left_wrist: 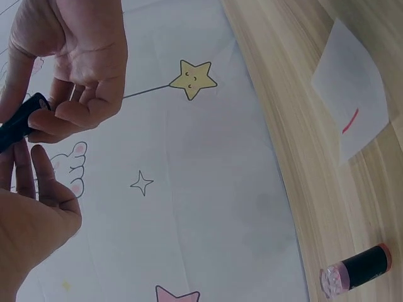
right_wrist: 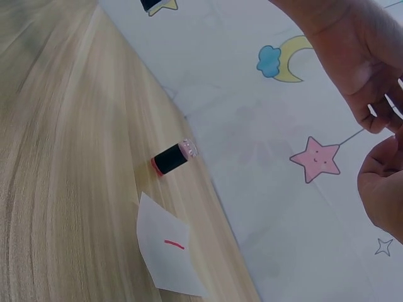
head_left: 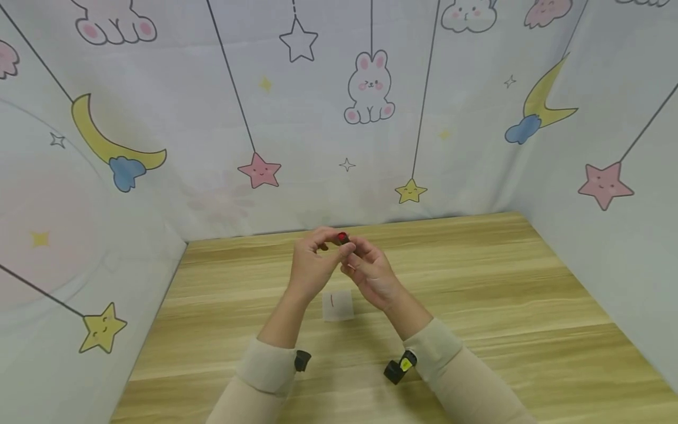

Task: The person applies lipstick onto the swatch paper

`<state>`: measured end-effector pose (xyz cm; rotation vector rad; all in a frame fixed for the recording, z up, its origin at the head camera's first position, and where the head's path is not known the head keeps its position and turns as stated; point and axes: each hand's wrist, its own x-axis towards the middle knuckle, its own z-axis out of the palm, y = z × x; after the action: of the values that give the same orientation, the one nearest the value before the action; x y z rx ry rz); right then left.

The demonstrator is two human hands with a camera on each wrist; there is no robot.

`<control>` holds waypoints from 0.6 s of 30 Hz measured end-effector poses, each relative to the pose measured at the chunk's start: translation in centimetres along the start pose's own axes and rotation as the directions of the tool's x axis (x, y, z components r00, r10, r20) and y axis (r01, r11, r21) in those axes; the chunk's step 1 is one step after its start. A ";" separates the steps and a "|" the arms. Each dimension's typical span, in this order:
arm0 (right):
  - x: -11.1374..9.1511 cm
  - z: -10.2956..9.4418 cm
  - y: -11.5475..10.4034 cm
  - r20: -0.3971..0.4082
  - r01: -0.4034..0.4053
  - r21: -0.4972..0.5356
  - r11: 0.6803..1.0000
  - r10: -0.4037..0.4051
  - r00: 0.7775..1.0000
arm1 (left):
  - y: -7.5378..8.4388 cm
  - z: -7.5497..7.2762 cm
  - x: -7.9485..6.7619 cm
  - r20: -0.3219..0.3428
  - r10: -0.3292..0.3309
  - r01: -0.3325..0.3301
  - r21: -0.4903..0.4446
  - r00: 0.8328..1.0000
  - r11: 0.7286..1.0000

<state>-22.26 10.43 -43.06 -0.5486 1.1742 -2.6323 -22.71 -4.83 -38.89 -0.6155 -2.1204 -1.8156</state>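
Both hands hold a small dark lipstick tube [head_left: 343, 238] above the table, its red end showing at the top in the head view. My left hand [head_left: 312, 268] has its thumb and forefinger on the tube near that red end. From the other side, my right hand [head_left: 375, 274] grips it with curled fingers, which partly cover it. The left wrist view shows the dark tube [left_wrist: 24, 121] between the right fingers, with the left fingertips right at its far part. In the right wrist view the tube is hidden, while the left hand [right_wrist: 359, 63] and right hand [right_wrist: 384, 182] meet at the edge.
Below the hands, a white paper square [head_left: 338, 306] with a short red stroke lies on the wood-grain table [head_left: 238, 318]. A small black cylinder [right_wrist: 170, 159] with a clear end and a red end lies beyond the paper, near the printed cloth wall [head_left: 318, 135].
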 end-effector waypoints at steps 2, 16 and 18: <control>-0.1 -0.1 0.0 -0.004 -0.006 0.010 1.000 0.006 1.000 | -0.1 -0.5 -0.1 0.030 -0.022 0.021 0.013 0.999 1.000; -0.5 -1.5 -0.4 -0.035 -0.007 0.013 1.000 0.007 0.999 | -6.2 -6.4 -2.6 0.233 -0.362 0.017 0.820 0.903 0.572; -0.5 -1.6 -0.3 -0.035 -0.008 0.015 1.000 0.008 0.999 | -6.9 -6.6 -3.0 0.238 -0.391 0.020 0.833 0.889 0.553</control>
<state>-22.46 11.87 -43.91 -0.4958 1.1630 -2.6520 -23.86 -12.51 -45.18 -0.4977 -3.0636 -0.5586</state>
